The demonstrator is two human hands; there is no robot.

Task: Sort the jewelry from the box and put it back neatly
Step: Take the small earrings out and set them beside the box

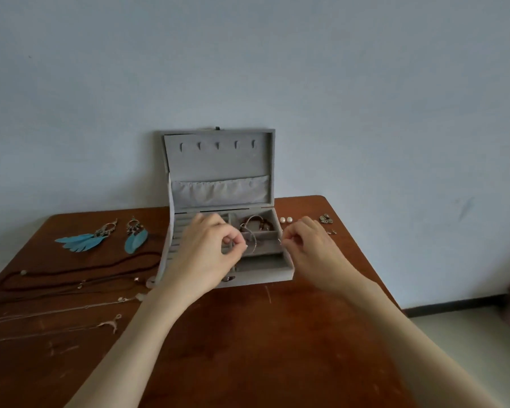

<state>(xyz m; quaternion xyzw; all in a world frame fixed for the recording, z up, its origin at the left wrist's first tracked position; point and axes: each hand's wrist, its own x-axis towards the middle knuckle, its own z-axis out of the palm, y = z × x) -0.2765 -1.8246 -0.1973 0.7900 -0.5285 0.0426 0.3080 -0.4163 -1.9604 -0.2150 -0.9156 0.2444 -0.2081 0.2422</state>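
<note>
Head view, near to far. Nearest, both forearms reach over the brown wooden table [248, 348]. The left hand [209, 245] has its fingers curled, thumb and forefinger pinching one end of a thin metal hoop [255, 241]; the right hand [309, 242] is likewise curled and appears to pinch a fine wire end near the hoop's other side, though the contact itself is too small to confirm. Both hands hover over the front compartments of the grey velvet jewelry box [259, 275], whose lid [218, 166] stands upright against the wall. More bangles lie in the back right compartment. Left of the box lie cord necklaces [71, 272], fine chains [56, 312] and two blue feather earrings [100, 235]; to its right, pearl studs [286, 220] and small metal earrings [326, 219]. Judged handling: the hoop is light, springy and easily bent, best held at its ends; the chains will tangle and should be lifted by the clasp.
</note>
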